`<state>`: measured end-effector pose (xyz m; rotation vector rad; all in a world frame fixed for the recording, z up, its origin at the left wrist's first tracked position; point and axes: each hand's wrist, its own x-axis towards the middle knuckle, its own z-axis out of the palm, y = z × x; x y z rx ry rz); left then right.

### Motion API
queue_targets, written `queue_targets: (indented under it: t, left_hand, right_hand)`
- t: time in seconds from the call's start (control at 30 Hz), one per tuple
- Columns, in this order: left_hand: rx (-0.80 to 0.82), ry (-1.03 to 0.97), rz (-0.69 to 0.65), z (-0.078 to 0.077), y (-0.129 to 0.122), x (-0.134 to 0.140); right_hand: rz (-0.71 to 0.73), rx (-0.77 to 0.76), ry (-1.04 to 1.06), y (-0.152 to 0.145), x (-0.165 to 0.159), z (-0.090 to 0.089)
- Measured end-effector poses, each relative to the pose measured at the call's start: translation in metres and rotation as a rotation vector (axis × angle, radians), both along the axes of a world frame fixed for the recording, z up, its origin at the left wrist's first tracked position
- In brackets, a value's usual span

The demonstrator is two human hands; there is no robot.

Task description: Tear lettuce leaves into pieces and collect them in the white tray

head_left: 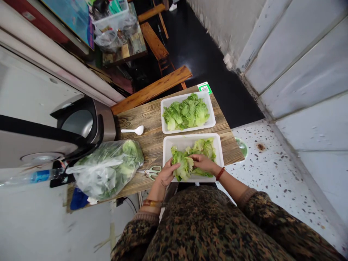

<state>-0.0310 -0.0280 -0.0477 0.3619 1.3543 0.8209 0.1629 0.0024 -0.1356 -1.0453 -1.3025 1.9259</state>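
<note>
My left hand is closed on the left edge of a lettuce leaf, thumb on top. The leaf hangs over the near white tray, at its left side. From the right, my right hand reaches across the tray and grips the same leaf's upper right edge; part of its fingers is hidden behind the leaf. More lettuce leaves lie in this tray, at its back and right. Just beyond it stands a second white tray, where lettuce leaves are spread in a layer.
On the wooden table lie a white spoon, scissors and a clear plastic bag of greens. A metallic appliance stands at the left. A QR-code card sits at the far corner. Wooden benches stand beyond.
</note>
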Motion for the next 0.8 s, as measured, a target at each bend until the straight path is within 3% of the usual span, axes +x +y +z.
queue_targets:
  t: [0.1,0.2,0.33,0.43,0.53,0.63,0.8]
  left_hand:
    - [-0.018,0.047,0.121,-0.002,-0.003,-0.015]
    - [-0.004,0.051,0.210,-0.003,-0.003,-0.025]
    - [0.023,0.043,0.244,-0.001,0.001,-0.026]
    - [0.019,0.047,0.247,0.000,0.003,-0.024]
    - [0.025,0.032,0.254,-0.001,0.004,-0.023]
    - [0.022,0.018,0.255,-0.003,0.004,-0.023]
    - [0.009,-0.008,0.256,-0.006,0.009,-0.021]
  right_hand:
    - [-0.159,-0.056,-0.161,0.019,0.019,-0.013]
    - [-0.241,0.134,-0.423,0.041,0.027,-0.019]
    - [0.070,0.514,-0.593,0.058,0.002,-0.013]
    - [0.246,0.610,-0.688,0.061,-0.022,-0.009]
    - [0.299,0.583,-0.736,0.063,-0.024,-0.010]
    - [0.245,0.496,-0.687,0.064,-0.007,-0.014]
    - [-0.085,-0.018,-0.202,0.053,0.023,-0.012]
